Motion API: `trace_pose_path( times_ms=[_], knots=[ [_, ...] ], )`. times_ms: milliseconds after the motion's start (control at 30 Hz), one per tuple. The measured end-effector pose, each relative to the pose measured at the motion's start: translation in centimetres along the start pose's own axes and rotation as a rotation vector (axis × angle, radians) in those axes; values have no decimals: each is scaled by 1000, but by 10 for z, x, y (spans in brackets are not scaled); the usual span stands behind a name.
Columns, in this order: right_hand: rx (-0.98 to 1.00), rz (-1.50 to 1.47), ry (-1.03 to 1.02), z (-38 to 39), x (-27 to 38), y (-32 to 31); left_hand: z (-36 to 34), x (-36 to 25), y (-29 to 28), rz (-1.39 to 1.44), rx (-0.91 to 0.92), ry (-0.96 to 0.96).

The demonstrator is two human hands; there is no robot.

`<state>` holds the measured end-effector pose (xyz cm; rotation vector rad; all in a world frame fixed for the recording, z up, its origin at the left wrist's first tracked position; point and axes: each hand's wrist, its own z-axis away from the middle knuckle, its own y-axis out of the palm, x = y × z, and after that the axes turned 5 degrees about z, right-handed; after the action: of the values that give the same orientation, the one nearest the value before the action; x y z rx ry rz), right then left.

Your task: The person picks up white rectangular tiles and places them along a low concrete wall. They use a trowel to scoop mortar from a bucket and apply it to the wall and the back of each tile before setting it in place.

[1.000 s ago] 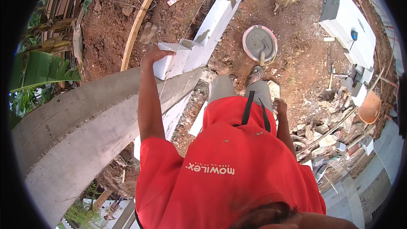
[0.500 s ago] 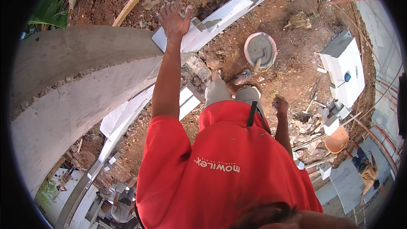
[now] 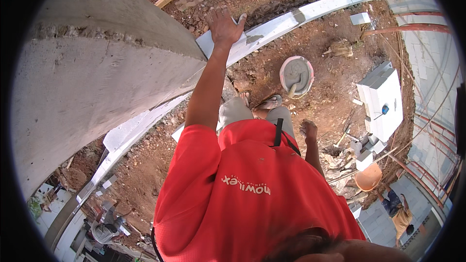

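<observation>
My left hand lies palm down, fingers spread, on top of a low wall of white blocks, close to where it meets a tall grey concrete column. Grey mortar patches show on the wall top to the right of it. By my right side hangs my right hand, its fingers loosely bent and somewhat apart, with nothing seen in it. Ahead of my feet stands a round pinkish bucket of wet grey mortar. A tool's pale handle leans over its near rim.
At right stands a stack of white blocks with a blue-handled tool on it. Near it lie a hammer, block pieces and an orange basin. Other people are at the lower right and lower left.
My view has shifted, and the column fills more of the left side. My left hand has slid rightward along the wall, uncovering less of the block edge near the column. My right hand stays low.
</observation>
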<state>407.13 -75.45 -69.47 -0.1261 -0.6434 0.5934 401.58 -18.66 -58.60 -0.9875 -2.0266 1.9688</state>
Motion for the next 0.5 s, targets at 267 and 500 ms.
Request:
trace_pose_path(
  times_ms=[267,500],
  knots=[
    [12,1,-116,6,38,23,3,16,-4,32,8,-23],
    [60,101,-102,-2,53,27,10,24,-53,144,395,-130]
  ],
)
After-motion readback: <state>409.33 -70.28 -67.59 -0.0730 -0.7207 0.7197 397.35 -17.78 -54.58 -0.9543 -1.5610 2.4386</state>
